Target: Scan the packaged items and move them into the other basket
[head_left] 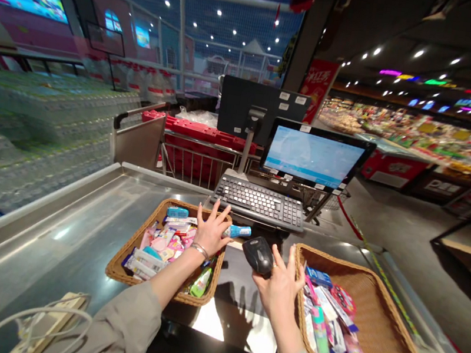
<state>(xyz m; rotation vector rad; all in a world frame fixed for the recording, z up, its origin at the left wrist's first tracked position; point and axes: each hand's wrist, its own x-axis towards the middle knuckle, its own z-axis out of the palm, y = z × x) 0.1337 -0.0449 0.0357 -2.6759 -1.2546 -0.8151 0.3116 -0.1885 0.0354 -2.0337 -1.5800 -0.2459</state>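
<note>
My left hand (211,231) hovers over the left wicker basket (135,244) and grips a small blue tube (237,232) between thumb and palm, the other fingers spread. My right hand (279,285) holds a black handheld barcode scanner (258,254) just left of the right wicker basket (389,338). The scanner's head sits close below the blue tube. Both baskets hold several small packaged toiletries.
A steel checkout counter (76,223) surrounds the baskets. Behind them stand a keyboard (260,202), a lit monitor (312,158) and a black screen back (250,107). White cables (38,318) lie at the near left. Red crates and a railing stand beyond.
</note>
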